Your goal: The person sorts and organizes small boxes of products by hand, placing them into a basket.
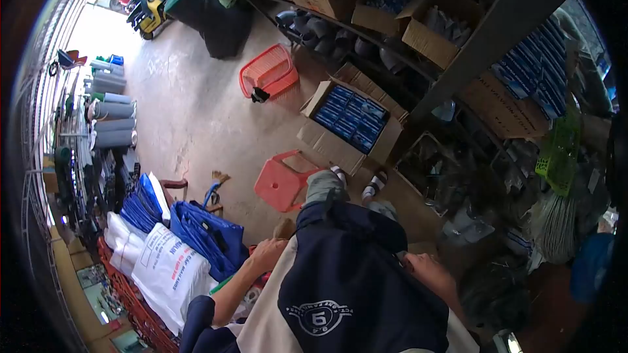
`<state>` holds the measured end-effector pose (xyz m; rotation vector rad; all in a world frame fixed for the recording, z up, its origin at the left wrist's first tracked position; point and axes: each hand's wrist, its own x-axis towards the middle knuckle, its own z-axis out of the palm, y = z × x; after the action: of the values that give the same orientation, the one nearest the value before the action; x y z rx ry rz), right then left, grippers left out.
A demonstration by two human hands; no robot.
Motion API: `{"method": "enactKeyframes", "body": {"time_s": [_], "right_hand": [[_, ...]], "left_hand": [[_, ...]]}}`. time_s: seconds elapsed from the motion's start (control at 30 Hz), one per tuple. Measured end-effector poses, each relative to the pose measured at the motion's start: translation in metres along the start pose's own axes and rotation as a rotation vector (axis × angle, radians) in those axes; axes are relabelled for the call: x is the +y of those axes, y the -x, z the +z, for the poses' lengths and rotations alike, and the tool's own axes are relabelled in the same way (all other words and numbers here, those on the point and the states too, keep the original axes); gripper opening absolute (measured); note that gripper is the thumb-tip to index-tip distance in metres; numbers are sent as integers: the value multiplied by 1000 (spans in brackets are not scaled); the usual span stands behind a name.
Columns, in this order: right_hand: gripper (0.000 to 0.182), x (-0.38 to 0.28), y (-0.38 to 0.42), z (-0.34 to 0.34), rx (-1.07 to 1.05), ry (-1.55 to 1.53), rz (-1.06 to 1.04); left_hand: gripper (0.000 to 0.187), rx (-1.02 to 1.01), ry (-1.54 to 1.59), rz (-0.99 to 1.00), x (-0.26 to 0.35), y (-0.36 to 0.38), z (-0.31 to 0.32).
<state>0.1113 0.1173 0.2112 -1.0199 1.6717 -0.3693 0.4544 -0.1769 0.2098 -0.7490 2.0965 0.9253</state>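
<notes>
A person in a navy shirt (366,265) with cream side panels and a pale printed emblem stands or sits (posture indeterminate) above a smooth grey-brown concrete floor (196,127). Left hand (267,255): beside the shirt's left side, fingers close together and bent; whether they pinch the cloth cannot be told. Right hand (426,269): against the shirt's right side, fingers bent, tips partly hidden; grip likewise indeterminate. The shirt, nearest to both hands, covers the torso between them. Beyond the sandalled feet, an open brown cardboard carton (330,150) of blue printed boxes (351,117) rests on the floor, near its edge along the dark metal shelf (494,19). A red plastic stool (278,184) stands just beside the carton's near left corner; a red slatted plastic basket (275,73) lies farther off. Toward the floor's left edge: folded blue tarpaulin (204,232) and a white printed plastic sack (171,268), side by side.
</notes>
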Motion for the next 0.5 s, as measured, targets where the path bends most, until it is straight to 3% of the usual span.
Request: {"method": "enactKeyframes", "body": {"time_s": [0.13,0.3,0.5], "right_hand": [[22,24,-15,15,-241,147,35],[24,4,-26,-1,-240,43,62],[23,-14,-31,8,-185,-7,96]], "left_hand": [[35,138,32,-103,-18,3,45],[30,277,198,-249,-52,7,93],[26,306,247,-292,-67,10,91]]}}
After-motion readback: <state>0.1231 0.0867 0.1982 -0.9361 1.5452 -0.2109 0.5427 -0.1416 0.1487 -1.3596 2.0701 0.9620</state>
